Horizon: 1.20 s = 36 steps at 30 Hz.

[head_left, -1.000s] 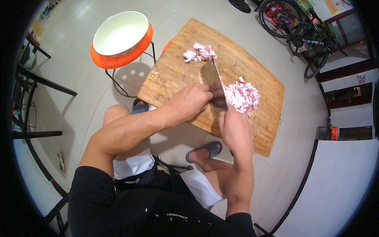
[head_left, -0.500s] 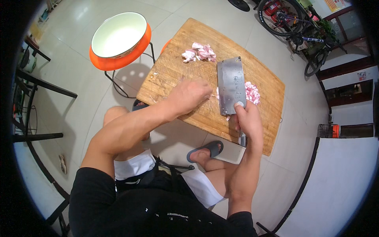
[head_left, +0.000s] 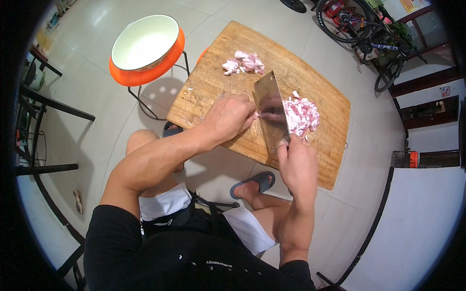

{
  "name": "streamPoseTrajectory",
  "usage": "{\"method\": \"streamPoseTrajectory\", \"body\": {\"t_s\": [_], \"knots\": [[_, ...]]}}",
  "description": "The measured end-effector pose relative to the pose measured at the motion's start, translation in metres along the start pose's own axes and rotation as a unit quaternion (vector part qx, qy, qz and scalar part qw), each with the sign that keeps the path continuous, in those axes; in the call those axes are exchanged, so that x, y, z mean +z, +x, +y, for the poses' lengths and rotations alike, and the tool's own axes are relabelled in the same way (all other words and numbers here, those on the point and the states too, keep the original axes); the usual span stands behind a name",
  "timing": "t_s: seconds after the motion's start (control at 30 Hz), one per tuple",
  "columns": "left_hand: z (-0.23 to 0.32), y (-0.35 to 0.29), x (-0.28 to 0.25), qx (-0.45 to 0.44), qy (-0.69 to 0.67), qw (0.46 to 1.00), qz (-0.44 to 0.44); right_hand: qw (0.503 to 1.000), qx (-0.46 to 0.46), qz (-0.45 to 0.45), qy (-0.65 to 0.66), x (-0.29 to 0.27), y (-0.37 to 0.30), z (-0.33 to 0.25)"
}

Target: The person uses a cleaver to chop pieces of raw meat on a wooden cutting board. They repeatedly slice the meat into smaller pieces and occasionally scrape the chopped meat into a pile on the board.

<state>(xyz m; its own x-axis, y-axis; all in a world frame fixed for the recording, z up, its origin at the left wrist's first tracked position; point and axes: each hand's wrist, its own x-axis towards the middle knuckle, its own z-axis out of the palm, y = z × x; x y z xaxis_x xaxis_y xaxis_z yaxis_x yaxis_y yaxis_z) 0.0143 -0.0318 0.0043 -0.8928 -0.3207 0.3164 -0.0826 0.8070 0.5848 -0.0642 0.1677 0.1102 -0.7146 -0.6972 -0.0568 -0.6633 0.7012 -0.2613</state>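
Note:
A thick wooden chopping board (head_left: 306, 70) lies in front of me. My right hand (head_left: 298, 162) is closed round a broad steel cleaver (head_left: 273, 116), its blade standing nearly on edge on the board. Just left of the blade, the curled fingers of my left hand (head_left: 229, 116) hold a small strip of pink meat (head_left: 256, 115) against the wood; most of it is hidden under them. Right of the cleaver lies a heap of finely chopped, pink-white meat (head_left: 303, 115). Larger uncut meat pieces (head_left: 245, 62) sit at the board's far side.
At the far left, a white enamel bowl (head_left: 143, 46) rests on an orange stool (head_left: 119, 77) with black legs. Black chair legs (head_left: 56, 102) stick in at the left. A bicycle (head_left: 347, 24) stands at the far right, and a white panel (head_left: 412, 218) is near right.
The cleaver has swung from lying flat-side up to nearly on edge and moved left, beside my left fingers. This uncovers the chopped heap. My left hand has shifted slightly left.

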Motion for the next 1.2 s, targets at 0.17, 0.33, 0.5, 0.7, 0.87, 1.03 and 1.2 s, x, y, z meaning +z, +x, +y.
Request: {"method": "streamPoseTrajectory", "body": {"t_s": [0.17, 0.33, 0.5, 0.7, 0.87, 1.03, 1.2], "knots": [[-0.002, 0.002, 0.007, 0.022, -0.026, 0.999, -0.002, 0.999, -0.001, -0.028, -0.028, 0.002, -0.001, 0.0], [0.003, 0.002, 0.015, 0.059, -0.051, 0.997, -0.01, 0.998, -0.016, -0.039, -0.044, 0.005, 0.009, -0.007], [0.011, -0.001, 0.02, 0.071, -0.068, 0.995, -0.026, 0.999, 0.018, -0.032, 0.032, 0.015, 0.046, -0.005], [0.005, 0.002, 0.019, -0.005, -0.019, 1.0, 0.016, 0.988, 0.078, 0.006, 0.134, 0.032, 0.049, 0.035], [0.008, 0.003, 0.019, -0.015, 0.003, 1.0, 0.015, 0.997, 0.046, -0.003, 0.063, 0.007, 0.02, 0.008], [0.009, 0.0, 0.015, -0.001, -0.002, 1.0, 0.012, 1.0, -0.009, 0.005, 0.014, 0.007, 0.007, 0.0], [0.012, -0.001, 0.011, 0.004, -0.012, 1.0, 0.005, 0.999, -0.029, -0.024, -0.021, 0.005, 0.003, -0.001]]}}
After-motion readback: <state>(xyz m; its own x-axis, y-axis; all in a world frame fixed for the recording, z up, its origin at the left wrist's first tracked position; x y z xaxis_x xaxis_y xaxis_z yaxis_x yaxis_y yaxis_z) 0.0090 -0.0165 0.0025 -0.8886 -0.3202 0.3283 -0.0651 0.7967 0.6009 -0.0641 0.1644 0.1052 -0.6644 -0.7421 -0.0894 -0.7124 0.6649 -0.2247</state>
